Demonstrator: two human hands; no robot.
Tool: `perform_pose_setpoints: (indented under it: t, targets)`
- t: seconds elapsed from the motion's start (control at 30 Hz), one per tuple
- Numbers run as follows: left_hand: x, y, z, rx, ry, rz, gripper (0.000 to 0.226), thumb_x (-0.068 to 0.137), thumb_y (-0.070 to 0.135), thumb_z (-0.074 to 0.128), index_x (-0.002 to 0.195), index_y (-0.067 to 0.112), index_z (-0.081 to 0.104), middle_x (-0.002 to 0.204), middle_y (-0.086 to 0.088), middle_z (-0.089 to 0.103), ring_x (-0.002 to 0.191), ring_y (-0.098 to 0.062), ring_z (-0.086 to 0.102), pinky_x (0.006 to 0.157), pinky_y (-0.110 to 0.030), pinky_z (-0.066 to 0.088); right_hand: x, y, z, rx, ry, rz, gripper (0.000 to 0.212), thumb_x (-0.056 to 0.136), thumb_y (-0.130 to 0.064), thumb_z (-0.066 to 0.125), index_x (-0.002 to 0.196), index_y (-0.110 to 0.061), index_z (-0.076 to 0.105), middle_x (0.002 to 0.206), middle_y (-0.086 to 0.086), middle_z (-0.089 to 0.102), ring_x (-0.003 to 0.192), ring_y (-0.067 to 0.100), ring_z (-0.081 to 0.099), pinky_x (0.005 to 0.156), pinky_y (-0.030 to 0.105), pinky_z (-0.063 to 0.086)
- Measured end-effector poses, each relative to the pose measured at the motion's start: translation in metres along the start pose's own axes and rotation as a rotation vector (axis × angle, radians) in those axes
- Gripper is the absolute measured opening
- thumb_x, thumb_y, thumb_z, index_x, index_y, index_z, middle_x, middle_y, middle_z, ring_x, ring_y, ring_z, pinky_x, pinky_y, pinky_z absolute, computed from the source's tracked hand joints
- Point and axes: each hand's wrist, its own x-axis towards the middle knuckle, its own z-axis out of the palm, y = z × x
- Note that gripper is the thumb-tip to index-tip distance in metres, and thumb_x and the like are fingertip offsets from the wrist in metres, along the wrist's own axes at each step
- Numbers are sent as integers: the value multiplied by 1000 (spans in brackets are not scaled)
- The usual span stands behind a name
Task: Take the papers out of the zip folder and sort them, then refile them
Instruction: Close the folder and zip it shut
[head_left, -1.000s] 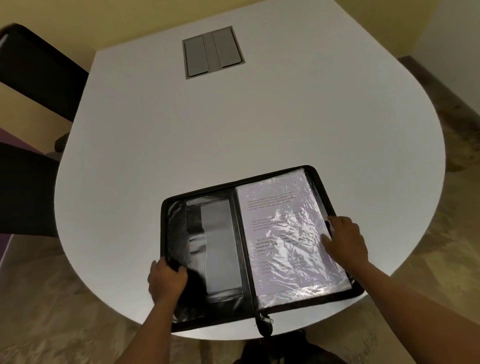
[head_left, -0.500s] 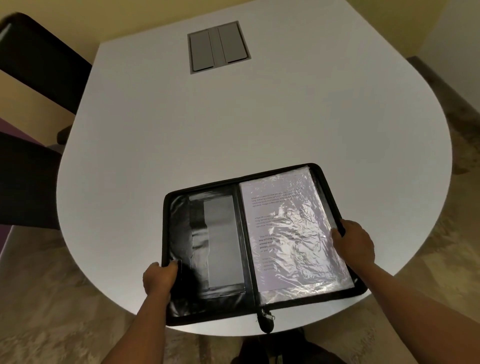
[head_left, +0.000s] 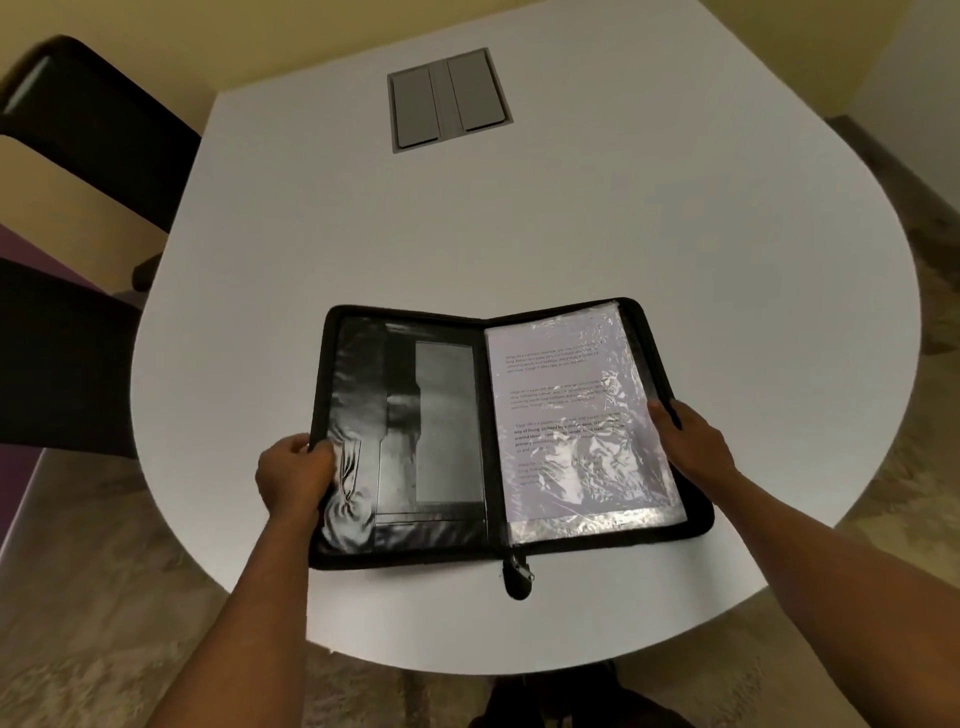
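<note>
While both hands grip its edges | zip folder (head_left: 405, 441) now lifted, halves angled up

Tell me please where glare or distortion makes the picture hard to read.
Head view: glare on the crinkled plastic sleeve washes out most of the printed text; the folder's glossy left panel shows pale reflections; the wide lens bends the table edges; the chair at the frame's left edge is soft and dark.

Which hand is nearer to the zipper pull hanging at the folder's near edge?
Hard to call; the left looks slightly nearer. The left hand grips the folder's left edge, up and left of the zipper pull; the right hand holds the right edge, farther up.
</note>
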Motion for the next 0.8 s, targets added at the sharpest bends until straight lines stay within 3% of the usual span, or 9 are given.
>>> perform_pose_setpoints:
  t: [0.1,0.13,0.17,0.23,0.4,0.5,0.57,0.63,0.8]
  targets:
    - [-3,25,-9,-68,-49,54,5,76,21,65,77,24,70,81,5,69,85,-22,66,82,-35,54,6,0,4,-63,-12,-85,82,79,-87,20,118,-24,57,109,3,57,103,24,54,89,39,41]
    - [-6,34,-9,-69,-68,102,7,78,22,66,83,24,71,85,5,69,87,-20,66,84,-37,54,7,-2,7,-104,-6,-124,85,79,-87,20,122,-22,55,111,3,56,105,23,52,90,40,40]
    - [-10,45,-10,-50,-85,151,11,81,24,67,91,23,72,91,4,70,89,-19,65,86,-38,54,7,-8,11,-154,-17,-154,86,83,-82,23,133,-17,50,127,8,54,118,26,49,99,42,38]
    - [-26,75,-7,-16,-120,284,21,85,30,67,103,20,71,101,3,68,95,-17,63,88,-37,53,-1,-24,9,-160,24,-217,86,89,-74,27,150,-13,34,157,10,30,145,26,25,117,44,21]
    - [-64,106,-1,-124,-201,480,14,88,26,68,102,26,68,107,9,66,99,-10,62,86,-26,51,-37,-89,17,-65,-13,-467,80,90,-72,27,154,-23,25,162,0,16,149,17,11,121,44,11]
    - [-86,108,10,-185,-285,578,21,92,21,63,111,29,66,117,14,63,105,-1,59,82,-7,43,-69,-129,19,66,-114,-589,68,93,-61,31,153,-28,24,161,-7,18,148,7,11,122,36,11]
    - [-99,109,23,-217,-367,633,26,95,20,58,118,32,62,123,16,59,112,6,54,86,-1,39,-86,-151,13,214,-198,-593,64,94,-58,30,152,-31,26,159,-12,22,146,1,15,120,30,14]
    - [-112,109,38,-259,-477,658,31,97,19,54,120,39,57,132,14,56,122,5,49,97,-3,35,-96,-164,5,328,-255,-563,62,95,-56,30,152,-31,27,158,-15,24,143,-3,20,118,22,16]
    - [-136,109,67,-225,-744,720,42,97,38,44,118,74,37,150,18,37,136,7,32,104,-4,25,-98,-164,-13,425,-277,-468,68,91,-59,26,153,-33,19,159,-15,20,137,-8,21,111,16,16]
